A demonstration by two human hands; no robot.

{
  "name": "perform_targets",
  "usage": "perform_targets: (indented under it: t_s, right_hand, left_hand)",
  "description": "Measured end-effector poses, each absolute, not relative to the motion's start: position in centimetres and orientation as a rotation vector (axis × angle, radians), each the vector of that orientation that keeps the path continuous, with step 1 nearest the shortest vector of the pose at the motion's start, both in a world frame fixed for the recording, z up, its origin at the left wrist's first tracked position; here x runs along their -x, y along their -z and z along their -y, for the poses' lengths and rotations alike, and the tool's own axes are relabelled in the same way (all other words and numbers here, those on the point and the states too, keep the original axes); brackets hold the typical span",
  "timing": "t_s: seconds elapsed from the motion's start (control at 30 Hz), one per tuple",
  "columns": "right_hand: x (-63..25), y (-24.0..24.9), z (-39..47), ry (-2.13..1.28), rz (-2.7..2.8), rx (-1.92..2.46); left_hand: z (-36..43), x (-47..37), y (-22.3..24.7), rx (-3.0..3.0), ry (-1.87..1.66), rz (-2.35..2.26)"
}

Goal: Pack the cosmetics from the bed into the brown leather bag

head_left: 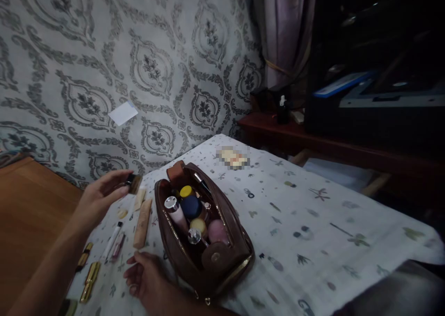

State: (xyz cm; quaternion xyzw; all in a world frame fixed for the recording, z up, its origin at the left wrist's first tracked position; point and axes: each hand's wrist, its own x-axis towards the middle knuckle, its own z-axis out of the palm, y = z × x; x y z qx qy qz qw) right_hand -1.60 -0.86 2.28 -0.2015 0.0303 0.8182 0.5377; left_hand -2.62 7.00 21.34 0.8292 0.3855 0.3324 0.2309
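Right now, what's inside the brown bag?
In the bag, I see a yellow lid, a dark blue lid, a pink round thing and a silver-topped tube. They cover the bottom, so I can't see what's under them.

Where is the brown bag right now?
In the head view, the brown bag stands open near the middle of the table, just right of the tan tube.

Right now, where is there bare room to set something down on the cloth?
The widest free patch of white printed tablecloth runs from the open brown leather bag to the cloth's right edge; a smaller one separates the bag from the blurred yellowish item. Left of the bag is crowded: beige tubes, gold tubes, the left hand and right hand.
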Motion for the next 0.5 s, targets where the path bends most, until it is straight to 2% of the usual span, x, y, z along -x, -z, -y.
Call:
perform_targets:
  t_s: [0.13, 0.27, 0.5]
  right_hand:
    - [1.2, -2.6, 1.1, -1.956, -0.047, 0.490]
    - [1.6, -1.6, 0.8, -1.940, -0.002, 0.427]
    - [2.6, -0.1, 0.0, -1.944, 0.003, 0.399]
  left_hand:
    - [-8.9, -2.7, -22.2, -2.318, -0.533, -0.789]
    - [-11.2, -7.0, -21.4, -2.599, -0.236, -0.615]
    - [-13.6, -10.3, -19.5, -3.061, 0.222, -0.419]
